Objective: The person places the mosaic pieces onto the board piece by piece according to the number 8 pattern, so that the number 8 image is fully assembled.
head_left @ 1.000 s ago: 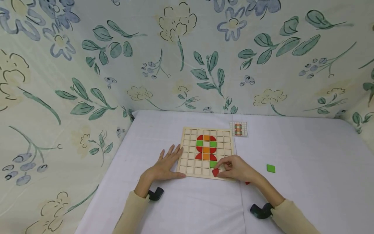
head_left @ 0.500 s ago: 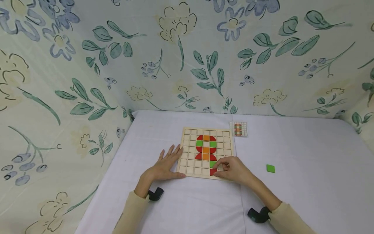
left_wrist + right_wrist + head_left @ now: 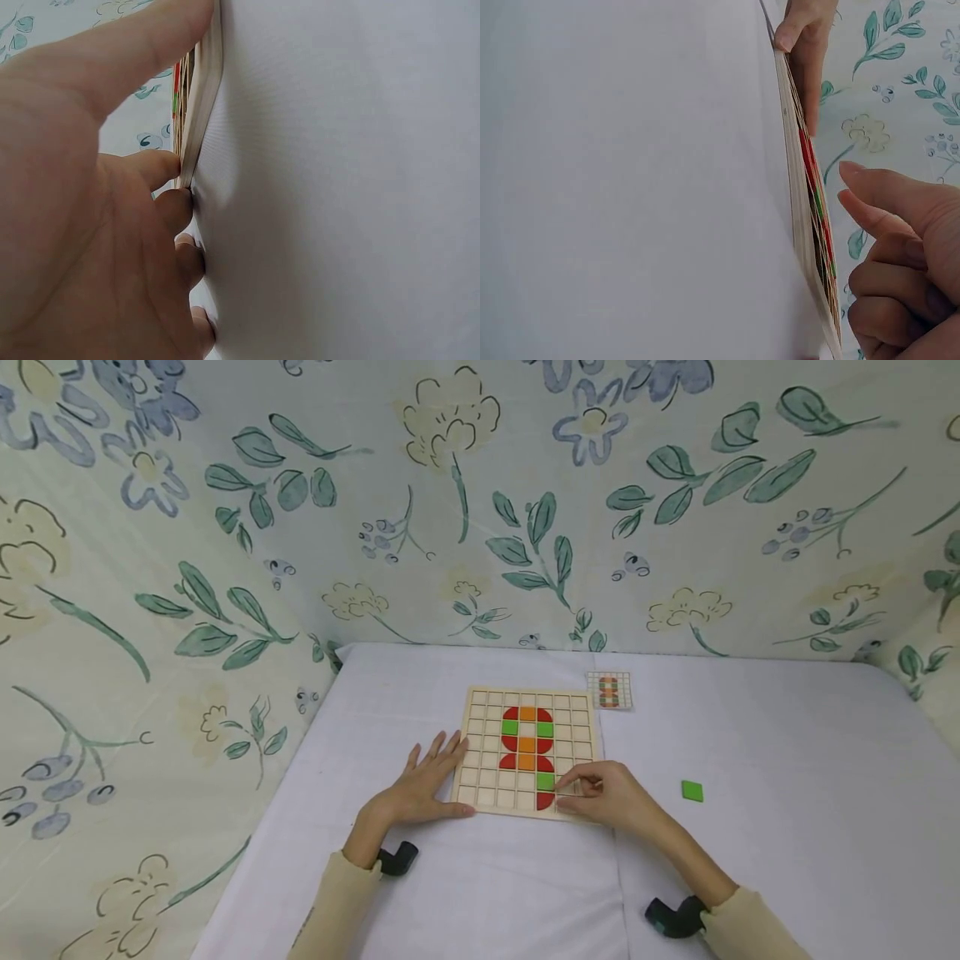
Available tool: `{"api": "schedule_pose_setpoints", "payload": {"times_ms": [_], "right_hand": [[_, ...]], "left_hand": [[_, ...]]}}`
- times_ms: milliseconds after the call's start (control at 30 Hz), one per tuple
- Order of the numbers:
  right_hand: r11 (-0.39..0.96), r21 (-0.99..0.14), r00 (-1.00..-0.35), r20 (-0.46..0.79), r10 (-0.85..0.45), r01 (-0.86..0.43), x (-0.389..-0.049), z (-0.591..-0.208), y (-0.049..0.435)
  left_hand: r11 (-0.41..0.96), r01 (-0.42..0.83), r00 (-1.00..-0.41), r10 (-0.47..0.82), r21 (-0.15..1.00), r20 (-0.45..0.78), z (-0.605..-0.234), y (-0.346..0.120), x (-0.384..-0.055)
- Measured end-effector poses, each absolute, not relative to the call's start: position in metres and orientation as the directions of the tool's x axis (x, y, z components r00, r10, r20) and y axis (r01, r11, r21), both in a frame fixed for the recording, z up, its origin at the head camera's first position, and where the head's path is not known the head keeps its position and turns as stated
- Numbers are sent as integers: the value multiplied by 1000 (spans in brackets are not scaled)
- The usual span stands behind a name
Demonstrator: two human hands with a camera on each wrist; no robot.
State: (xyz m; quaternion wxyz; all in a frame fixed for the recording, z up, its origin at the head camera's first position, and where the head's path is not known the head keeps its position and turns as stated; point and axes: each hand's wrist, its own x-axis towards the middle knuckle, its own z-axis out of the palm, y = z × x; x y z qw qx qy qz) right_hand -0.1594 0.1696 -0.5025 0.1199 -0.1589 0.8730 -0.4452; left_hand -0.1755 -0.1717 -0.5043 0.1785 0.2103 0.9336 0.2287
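A wooden grid board (image 3: pixel 487 777) lies on the white-covered table in the head view, bearing red, orange and green tiles. My left hand (image 3: pixel 423 785) rests at its left side, fingers spread, with the thumb by the near-left corner. In the bottom row sits a red rounded tile (image 3: pixel 544 802), below a green square tile (image 3: pixel 545 782). Just right of these two tiles is my right hand (image 3: pixel 611 793), its thumb and index finger a little apart. Nothing shows between those fingertips in the right wrist view, where the right hand's (image 3: pixel 907 255) other fingers are curled.
A small pattern card (image 3: pixel 609 691) lies beside the board's far-right corner. One loose green tile (image 3: pixel 692 791) is on the table to the right. A floral cloth (image 3: pixel 450 527) hangs behind the table.
My right hand has set the red tile into a bottom-row cell, let go and drawn slightly right. A red piece glimpsed beneath the right wrist is now hidden. My left hand stays put.
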Motion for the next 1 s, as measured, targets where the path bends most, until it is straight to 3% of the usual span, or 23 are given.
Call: {"api": "schedule_pose_setpoints", "payload": {"times_ms": [500, 767, 1000], "right_hand": [[677, -736, -980, -120, -158, -19, -130, -494, 258], [704, -709, -965, -202, -164, 29, -117, -499, 277], [697, -717, -968, -186, -170, 16, -118, -502, 281]], "left_hand": [[796, 312, -847, 481, 519, -228, -500, -172, -173], [796, 305, -845, 479, 523, -236, -498, -171, -172], [801, 313, -846, 480, 511, -234, -501, -171, -174]]}}
